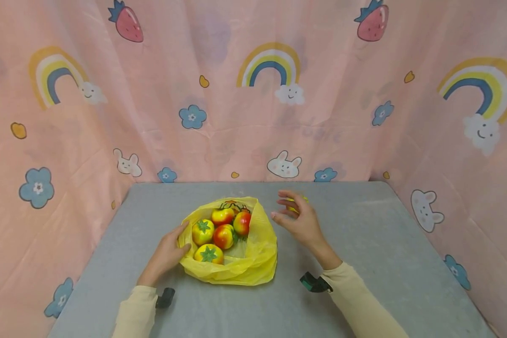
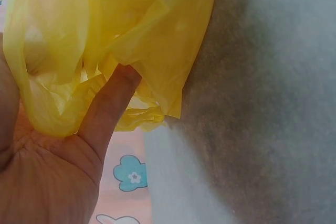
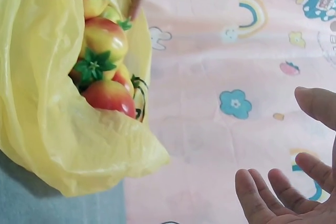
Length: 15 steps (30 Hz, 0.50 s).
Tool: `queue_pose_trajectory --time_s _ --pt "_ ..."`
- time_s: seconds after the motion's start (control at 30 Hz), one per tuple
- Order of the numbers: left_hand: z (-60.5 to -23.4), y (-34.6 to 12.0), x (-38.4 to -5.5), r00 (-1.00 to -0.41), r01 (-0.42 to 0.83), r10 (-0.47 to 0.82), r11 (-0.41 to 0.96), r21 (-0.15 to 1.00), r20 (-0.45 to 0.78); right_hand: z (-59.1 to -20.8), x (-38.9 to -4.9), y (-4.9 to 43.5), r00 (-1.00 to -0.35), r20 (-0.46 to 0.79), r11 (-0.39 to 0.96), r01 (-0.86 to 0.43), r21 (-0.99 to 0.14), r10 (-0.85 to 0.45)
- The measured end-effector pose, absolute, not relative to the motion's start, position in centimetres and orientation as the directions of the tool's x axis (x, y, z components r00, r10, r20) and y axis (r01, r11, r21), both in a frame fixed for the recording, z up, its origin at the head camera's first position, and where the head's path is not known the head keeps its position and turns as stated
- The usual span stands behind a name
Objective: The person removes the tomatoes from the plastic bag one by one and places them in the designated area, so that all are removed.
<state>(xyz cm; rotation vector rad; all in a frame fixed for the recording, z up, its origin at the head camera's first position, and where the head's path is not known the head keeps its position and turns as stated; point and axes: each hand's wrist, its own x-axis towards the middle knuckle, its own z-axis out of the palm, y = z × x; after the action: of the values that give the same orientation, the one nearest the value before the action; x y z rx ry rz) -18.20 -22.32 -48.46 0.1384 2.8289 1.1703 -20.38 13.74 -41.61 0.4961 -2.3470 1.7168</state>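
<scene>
A yellow plastic bag (image 1: 262, 249) sits on the grey table, its mouth spread wide. Inside lie several red-and-yellow tomatoes (image 1: 203, 232) with green leafy tops, also visible in the right wrist view as tomatoes (image 3: 106, 38). My left hand (image 1: 167, 251) holds the bag's left rim; in the left wrist view the thumb (image 2: 107, 108) lies against the thin plastic (image 2: 168, 40). To the right of the bag, my right hand (image 1: 303, 223) is raised with its fingers apart and holds nothing. Behind its fingers shows a small yellow thing (image 1: 305, 199), mostly hidden, kind unclear.
The grey table (image 1: 363, 263) extends around the bag. A pink curtain (image 1: 236, 150) printed with rainbows, flowers and rabbits encloses its back and sides. Dark wrist-worn devices (image 1: 315, 283) are on both wrists.
</scene>
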Motion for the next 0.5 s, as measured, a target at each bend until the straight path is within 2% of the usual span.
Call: queue_pose_trajectory --time_s 0.5 --pt "-48.5 -22.2 -18.2 -0.994 0.038 0.098 0.715 0.698 -0.047 -43.4 -21.4 10.4 -0.952 0.161 0.269 -0.232 -0.935 -0.259"
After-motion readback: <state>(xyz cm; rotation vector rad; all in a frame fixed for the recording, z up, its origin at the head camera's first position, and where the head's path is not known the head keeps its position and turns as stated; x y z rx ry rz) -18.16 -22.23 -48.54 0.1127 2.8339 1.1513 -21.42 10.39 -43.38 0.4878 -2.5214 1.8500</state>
